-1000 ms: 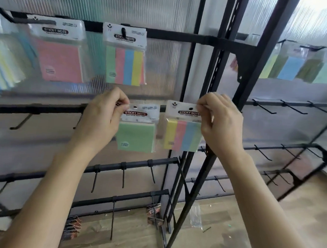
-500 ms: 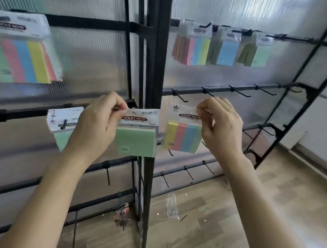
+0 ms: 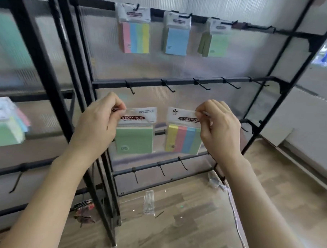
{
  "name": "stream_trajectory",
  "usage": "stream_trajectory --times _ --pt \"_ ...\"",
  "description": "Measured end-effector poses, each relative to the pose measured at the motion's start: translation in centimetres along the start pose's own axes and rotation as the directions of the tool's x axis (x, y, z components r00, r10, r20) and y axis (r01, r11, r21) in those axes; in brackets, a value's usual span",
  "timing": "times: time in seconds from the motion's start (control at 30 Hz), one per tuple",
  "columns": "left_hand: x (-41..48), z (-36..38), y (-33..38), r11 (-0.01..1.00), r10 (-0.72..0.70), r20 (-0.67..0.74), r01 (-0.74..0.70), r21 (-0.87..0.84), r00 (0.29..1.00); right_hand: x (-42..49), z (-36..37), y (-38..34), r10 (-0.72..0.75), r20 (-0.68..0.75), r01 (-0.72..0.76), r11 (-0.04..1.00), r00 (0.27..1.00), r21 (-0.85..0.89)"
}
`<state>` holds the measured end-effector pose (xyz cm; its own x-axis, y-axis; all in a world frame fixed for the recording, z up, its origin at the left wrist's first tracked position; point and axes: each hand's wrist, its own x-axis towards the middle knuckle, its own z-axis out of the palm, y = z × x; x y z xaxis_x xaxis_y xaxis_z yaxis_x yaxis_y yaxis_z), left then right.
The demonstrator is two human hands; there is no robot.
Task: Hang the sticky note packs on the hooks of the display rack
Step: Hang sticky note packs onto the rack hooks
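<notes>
Green plastic-bagged sticky-note pack (image 3: 134, 139) pinched by L hand (image 3: 101, 121), four-colour striped pack (image 3: 183, 138) by R hand (image 3: 217, 128); both just below black metal hook rail (image 3: 179, 82).

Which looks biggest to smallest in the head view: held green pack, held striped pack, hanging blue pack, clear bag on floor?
1. green pack and striped pack: look alike, not ranked.
2. blue pack, though it hangs farther from the camera.
3. clear bag.

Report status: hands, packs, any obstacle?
Left hand pinches green pack. Right hand pinches striped pack. Both below empty hooks; nothing between.
</notes>
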<state>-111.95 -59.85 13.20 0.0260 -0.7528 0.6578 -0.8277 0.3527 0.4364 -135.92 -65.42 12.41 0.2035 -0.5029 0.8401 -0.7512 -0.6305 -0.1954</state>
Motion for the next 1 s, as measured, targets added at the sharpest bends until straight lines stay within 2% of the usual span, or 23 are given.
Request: stream_trajectory --times 0.23,0.53,0.77,1.0 --pt "3.0 4.1 2.6 0.999 0.034 -0.005 -0.034 0.019 0.999 0.6 -0.5 5.3 0.032 -0.01 -0.032 0.999 0.999 -0.017" --pt "9.5 7.7 0.5 0.999 0.027 -0.052 -0.025 0.044 0.998 6.1 4.2 9.8 -0.017 -0.038 0.02 0.997 0.999 0.071" --pt "14.5 8.1 -3.1 0.994 -0.044 -0.144 0.058 0.095 0.989 13.1 10.3 11.6 -0.107 -0.034 0.11 0.987 0.994 0.118" --pt "15.8 6.6 -5.8 0.953 -0.114 -0.245 0.175 0.248 0.963 18.4 15.0 10.4 -0.182 -0.061 0.191 0.954 0.981 0.232"
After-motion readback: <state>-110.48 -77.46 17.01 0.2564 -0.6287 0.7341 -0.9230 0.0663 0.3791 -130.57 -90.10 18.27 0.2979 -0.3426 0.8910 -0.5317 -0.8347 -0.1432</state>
